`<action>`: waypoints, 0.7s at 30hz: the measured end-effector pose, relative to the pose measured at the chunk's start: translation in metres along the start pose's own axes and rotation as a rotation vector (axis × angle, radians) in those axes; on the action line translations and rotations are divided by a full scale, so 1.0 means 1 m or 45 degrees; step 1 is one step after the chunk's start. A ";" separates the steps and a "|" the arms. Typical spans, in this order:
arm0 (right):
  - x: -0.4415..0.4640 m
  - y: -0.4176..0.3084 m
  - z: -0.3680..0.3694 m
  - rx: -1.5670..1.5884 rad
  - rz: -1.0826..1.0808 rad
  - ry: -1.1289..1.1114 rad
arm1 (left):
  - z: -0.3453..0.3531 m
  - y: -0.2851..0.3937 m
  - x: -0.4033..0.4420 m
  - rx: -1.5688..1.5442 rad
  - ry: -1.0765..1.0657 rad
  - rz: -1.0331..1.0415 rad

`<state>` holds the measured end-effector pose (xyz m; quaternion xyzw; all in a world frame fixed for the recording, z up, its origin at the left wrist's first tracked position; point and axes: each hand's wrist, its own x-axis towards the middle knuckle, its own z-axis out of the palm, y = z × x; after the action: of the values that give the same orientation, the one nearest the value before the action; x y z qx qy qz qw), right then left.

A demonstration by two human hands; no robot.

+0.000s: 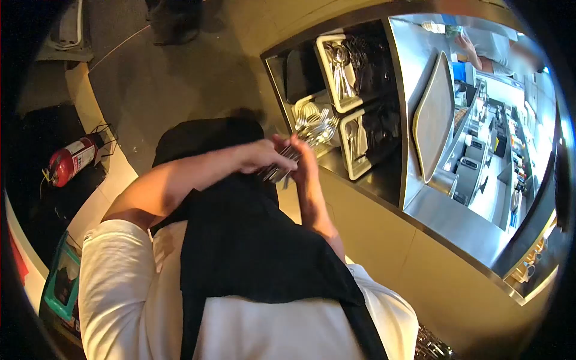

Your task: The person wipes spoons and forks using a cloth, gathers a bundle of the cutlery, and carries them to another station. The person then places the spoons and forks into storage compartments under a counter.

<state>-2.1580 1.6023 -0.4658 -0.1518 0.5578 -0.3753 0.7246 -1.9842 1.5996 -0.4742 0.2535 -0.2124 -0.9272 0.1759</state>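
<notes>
In front of my black apron, both hands are closed around a bunch of metal cutlery point(277, 172), its thin ends sticking out toward me. My left hand point(264, 156) grips it from the left side. Against its other side is my right hand point(306, 165), upright with the fingers curled in. Just beyond the fingers are several fork heads point(318, 127) at a pale bin point(302, 103); I cannot tell which of them belong to the bunch. The fingers partly hide the held pieces.
On the shelf stand a white-rimmed bin of spoons point(324, 55) and another cutlery bin point(347, 147). A large tray point(434, 117) leans beside a steel counter point(456, 228). Another person's arm point(473, 55) shows beyond. A fire extinguisher point(71, 161) is at left.
</notes>
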 end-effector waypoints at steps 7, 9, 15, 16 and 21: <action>-0.038 -0.071 0.017 -0.334 0.223 -0.530 | -0.022 0.120 0.005 0.245 0.404 0.554; -0.045 -0.077 0.034 -0.321 0.354 -0.646 | -0.030 0.130 0.038 0.173 0.209 0.655; -0.042 -0.086 0.035 -0.177 0.502 -0.716 | -0.009 0.123 0.054 0.688 -0.245 0.720; -0.040 -0.082 0.031 -0.192 0.494 -0.762 | -0.012 0.114 0.068 0.713 -0.303 0.723; -0.012 -0.120 -0.018 -0.697 0.238 -0.368 | -0.048 0.104 0.093 -0.040 0.305 0.410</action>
<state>-2.2205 1.5334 -0.3871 -0.3410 0.5408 -0.1177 0.7598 -2.0101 1.4563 -0.4983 0.3221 -0.2132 -0.8534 0.3500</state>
